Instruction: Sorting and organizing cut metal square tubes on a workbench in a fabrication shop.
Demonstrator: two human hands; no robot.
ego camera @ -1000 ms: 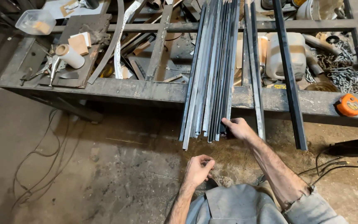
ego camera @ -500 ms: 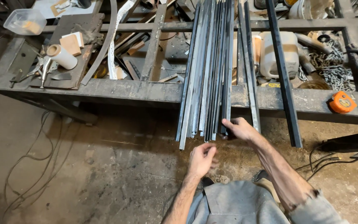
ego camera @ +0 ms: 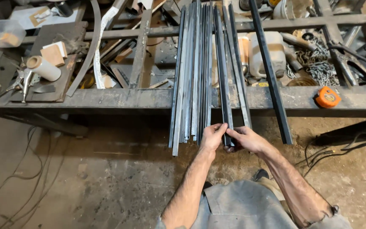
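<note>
Bench: a long, scuffed steel workbench running across the view, its front edge facing the person; everything below is placed against it.
Floor: dirty concrete in front of the bench, with thin cables trailing over it.
Bundle: many thin grey metal strips lying side by side across the bench middle, their near ends jutting out past the front edge.
Black bar: a dark square bar lying across the bench, right of the bundle, also overhanging the edge.
Strip: one dark strip just right of the bundle, its near end off the bench (both hands meet on this end).
Left hand: below the bench edge, fingers curled shut around the strip's end.
Right hand: touching the left, fingers closed on the same end from the right.
Tape measure: orange, on the bench's front edge, far right.
Roll: pale cardboard tube on the bench's left part.
</note>
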